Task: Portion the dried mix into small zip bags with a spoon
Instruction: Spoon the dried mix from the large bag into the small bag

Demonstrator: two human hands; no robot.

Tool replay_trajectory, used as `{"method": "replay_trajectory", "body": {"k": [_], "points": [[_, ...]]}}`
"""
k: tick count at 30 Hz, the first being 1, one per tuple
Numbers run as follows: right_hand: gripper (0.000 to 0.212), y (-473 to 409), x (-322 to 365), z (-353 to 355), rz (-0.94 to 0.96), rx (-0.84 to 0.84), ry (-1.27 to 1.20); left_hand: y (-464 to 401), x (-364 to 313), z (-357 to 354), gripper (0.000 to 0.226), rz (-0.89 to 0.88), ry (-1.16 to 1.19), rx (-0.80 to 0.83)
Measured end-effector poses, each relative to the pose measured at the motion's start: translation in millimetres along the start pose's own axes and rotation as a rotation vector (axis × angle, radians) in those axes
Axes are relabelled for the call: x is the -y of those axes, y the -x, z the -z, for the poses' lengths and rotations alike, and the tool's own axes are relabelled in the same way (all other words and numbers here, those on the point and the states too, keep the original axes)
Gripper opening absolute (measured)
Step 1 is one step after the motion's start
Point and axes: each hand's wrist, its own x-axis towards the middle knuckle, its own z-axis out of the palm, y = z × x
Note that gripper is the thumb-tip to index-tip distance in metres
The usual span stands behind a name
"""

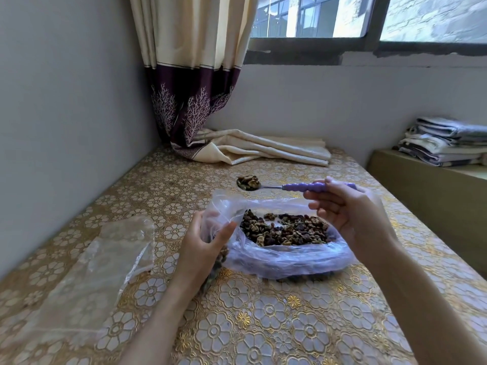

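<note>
Right hand (342, 206) grips heaped spoon (290, 186) | left hand (208, 238) pinches zip bag (216, 259) | risk: mix (284, 229) spills beyond left fingertips.

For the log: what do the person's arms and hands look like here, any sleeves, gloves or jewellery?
Both forearms are bare up to the frame edge, with no sleeve in view. The left hand and right hand wear no gloves. No ring, watch or bracelet shows on the fingers or wrists. No markings are visible.

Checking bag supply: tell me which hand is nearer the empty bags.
Left. The left hand grips a small bag just right of the empty bags; the right hand is farther right.
</note>
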Motion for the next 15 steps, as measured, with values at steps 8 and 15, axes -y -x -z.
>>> {"method": "replay_trajectory", "body": {"k": [8,15], "points": [[0.017,21.8,2.7,-27.8,0.088,0.189,0.2,-0.1,-1.9,-0.5,0.078,-0.049,0.064,-0.005],[0.015,24.3,3.7,-33.0,0.271,0.336,0.441,0.8,-5.9,-0.2,0.081,-0.079,0.132,-0.018]]}}
